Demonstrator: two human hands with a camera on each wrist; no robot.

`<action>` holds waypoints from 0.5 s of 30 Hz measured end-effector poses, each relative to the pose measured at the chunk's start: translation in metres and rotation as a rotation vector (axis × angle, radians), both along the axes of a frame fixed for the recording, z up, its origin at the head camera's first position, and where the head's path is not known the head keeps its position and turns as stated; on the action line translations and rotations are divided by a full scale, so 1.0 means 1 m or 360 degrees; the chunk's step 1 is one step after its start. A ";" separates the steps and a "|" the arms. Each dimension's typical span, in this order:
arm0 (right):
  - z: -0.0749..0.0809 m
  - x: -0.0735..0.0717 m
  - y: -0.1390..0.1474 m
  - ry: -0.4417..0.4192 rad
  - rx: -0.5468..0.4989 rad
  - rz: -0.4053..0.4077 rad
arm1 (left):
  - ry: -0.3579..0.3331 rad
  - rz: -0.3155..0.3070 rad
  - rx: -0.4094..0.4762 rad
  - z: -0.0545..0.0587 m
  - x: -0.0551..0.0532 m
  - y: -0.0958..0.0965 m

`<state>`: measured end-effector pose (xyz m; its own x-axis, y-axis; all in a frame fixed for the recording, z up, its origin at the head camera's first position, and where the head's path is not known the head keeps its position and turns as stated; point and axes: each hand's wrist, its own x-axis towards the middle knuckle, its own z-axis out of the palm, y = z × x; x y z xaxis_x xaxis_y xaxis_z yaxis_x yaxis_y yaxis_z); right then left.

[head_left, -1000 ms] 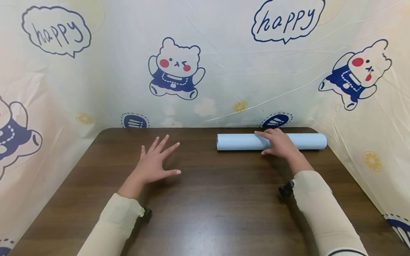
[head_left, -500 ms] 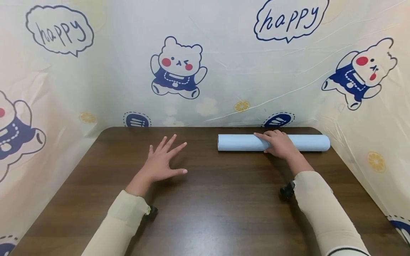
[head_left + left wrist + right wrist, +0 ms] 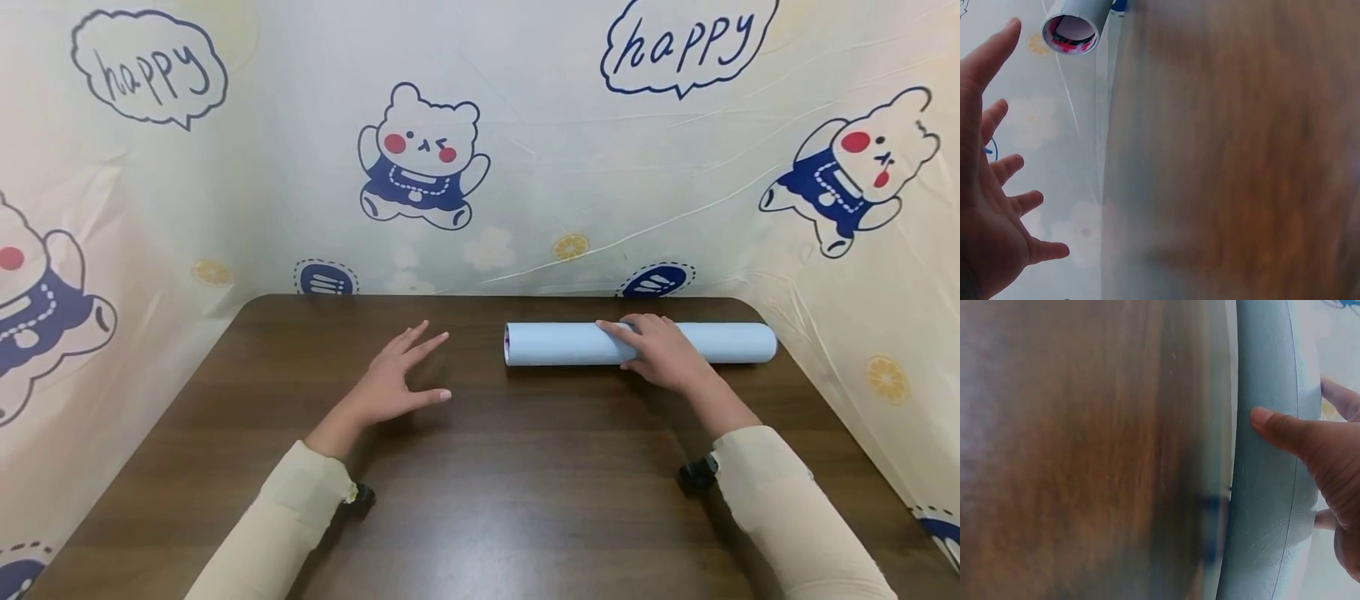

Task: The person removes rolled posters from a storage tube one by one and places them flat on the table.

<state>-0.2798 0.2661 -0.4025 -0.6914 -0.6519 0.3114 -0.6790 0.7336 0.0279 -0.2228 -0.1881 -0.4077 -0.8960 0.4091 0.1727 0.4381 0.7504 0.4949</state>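
A long light blue roll (image 3: 562,343) lies crosswise near the back right of the table. My right hand (image 3: 663,354) grips it around the middle, fingers over its top and thumb on the near side. The right wrist view shows the thumb (image 3: 1285,430) pressed along the roll's smooth side (image 3: 1266,506), with the other fingers partly hidden behind it. Spread fingers mark my left hand (image 3: 393,383), which holds nothing, to the left of the roll. In the left wrist view, the roll's hollow end (image 3: 1072,34) shows pink and black print inside.
The dark wood-grain table (image 3: 465,483) has rounded back corners. A pale cloth (image 3: 540,167) printed with bears and "happy" bubbles hangs close behind it and along both sides. Dark wrist cameras (image 3: 697,475) sit under both sleeves.
The roll has come slightly toward me, with my right hand holding it. My left hand has moved to the right, toward the roll's left end, its fingers less spread in view.
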 end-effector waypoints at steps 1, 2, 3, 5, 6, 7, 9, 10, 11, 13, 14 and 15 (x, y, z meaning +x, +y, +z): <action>0.001 0.002 -0.001 0.0013 0.0003 0.0012 | -0.0010 0.0000 0.0039 0.000 0.000 0.001; 0.002 0.004 -0.002 0.0027 0.0007 0.0022 | -0.0022 0.0002 0.0076 -0.001 0.000 0.003; 0.003 0.005 -0.003 0.0038 0.0007 0.0031 | -0.0036 0.0006 0.0115 -0.001 0.000 0.004; 0.005 0.009 -0.005 0.0075 0.0006 0.0057 | -0.0063 0.0020 0.0195 -0.001 0.001 0.008; 0.006 0.010 -0.006 0.0100 0.0004 0.0077 | -0.0073 0.0027 0.0234 -0.001 0.002 0.009; 0.006 0.012 -0.007 0.0121 -0.0002 0.0097 | -0.0076 0.0033 0.0269 -0.001 0.002 0.011; 0.007 0.014 -0.009 0.0159 -0.0016 0.0130 | -0.0084 0.0047 0.0346 -0.001 0.003 0.014; 0.007 0.016 -0.010 0.0177 -0.0024 0.0145 | -0.0088 0.0058 0.0382 -0.001 0.003 0.016; 0.008 0.017 -0.011 0.0192 -0.0035 0.0159 | -0.0092 0.0071 0.0415 -0.001 0.003 0.018; 0.009 0.021 -0.014 0.0217 -0.0056 0.0185 | -0.0106 0.0092 0.0501 -0.002 0.003 0.021; 0.010 0.022 -0.015 0.0229 -0.0065 0.0197 | -0.0121 0.0097 0.0556 -0.002 0.003 0.023; 0.010 0.024 -0.017 0.0237 -0.0074 0.0208 | -0.0145 0.0108 0.0610 -0.002 0.003 0.025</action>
<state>-0.2554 0.2491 -0.3922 -0.5458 -0.7157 0.4357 -0.7595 0.6422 0.1036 -0.2199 -0.1632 -0.4094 -0.9375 0.2699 0.2198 0.3352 0.5295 0.7793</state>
